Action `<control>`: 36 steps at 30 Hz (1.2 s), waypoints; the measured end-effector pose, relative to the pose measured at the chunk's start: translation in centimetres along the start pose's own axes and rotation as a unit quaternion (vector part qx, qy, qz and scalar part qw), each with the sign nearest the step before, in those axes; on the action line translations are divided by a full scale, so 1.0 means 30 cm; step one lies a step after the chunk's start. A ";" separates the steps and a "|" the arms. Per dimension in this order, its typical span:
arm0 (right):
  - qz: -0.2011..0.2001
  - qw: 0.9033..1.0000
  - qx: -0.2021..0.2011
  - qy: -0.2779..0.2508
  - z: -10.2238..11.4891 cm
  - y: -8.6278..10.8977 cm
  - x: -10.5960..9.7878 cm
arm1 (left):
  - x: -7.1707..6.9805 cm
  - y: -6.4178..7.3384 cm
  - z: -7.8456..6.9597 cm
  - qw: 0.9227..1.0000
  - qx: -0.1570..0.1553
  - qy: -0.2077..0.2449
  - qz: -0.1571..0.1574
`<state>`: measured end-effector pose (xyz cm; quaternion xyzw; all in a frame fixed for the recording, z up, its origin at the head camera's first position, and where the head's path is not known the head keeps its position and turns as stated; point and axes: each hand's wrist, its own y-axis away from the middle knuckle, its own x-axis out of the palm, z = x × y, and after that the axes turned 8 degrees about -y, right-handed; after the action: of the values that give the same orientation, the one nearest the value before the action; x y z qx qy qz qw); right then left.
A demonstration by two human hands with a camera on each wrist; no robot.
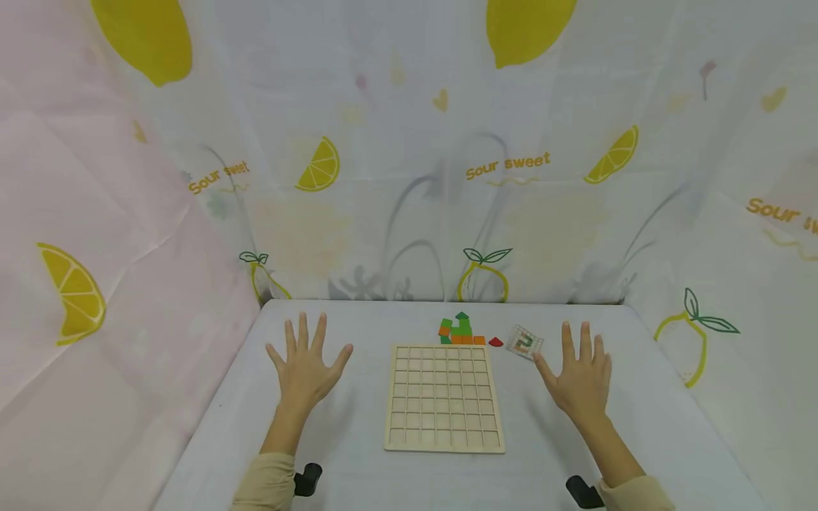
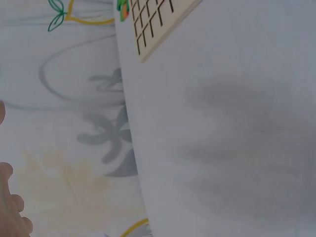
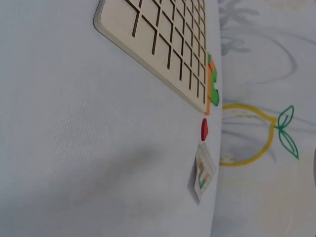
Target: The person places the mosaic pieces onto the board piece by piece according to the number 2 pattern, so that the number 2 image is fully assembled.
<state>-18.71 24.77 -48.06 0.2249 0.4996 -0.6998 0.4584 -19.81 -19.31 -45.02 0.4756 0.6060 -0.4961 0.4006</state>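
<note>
Pale tan wooden grid board [image 1: 442, 404] lies flat btwn L hand [image 1: 308, 372] & R hand [image 1: 580, 387], wide apart, fingers straight & spread; near far edge: green & orange blocks [image 1: 461, 331], white squared card [image 1: 525, 342], small red block [image 1: 495, 342] btwn them

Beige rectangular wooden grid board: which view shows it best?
Head: the beige rectangular wooden grid board is whole in frame, unobstructed. Left wrist catches only one corner; right wrist shows more, cut off at the top.
</note>
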 end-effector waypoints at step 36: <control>0.048 0.977 0.044 -0.204 -0.010 -0.072 0.390 | 0.523 0.092 -0.125 0.968 0.105 0.208 -0.090</control>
<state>-26.21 20.34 -56.16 0.1214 0.3525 -0.7294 0.5735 -20.72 -12.67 -59.93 0.5515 0.6608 -0.4809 0.1674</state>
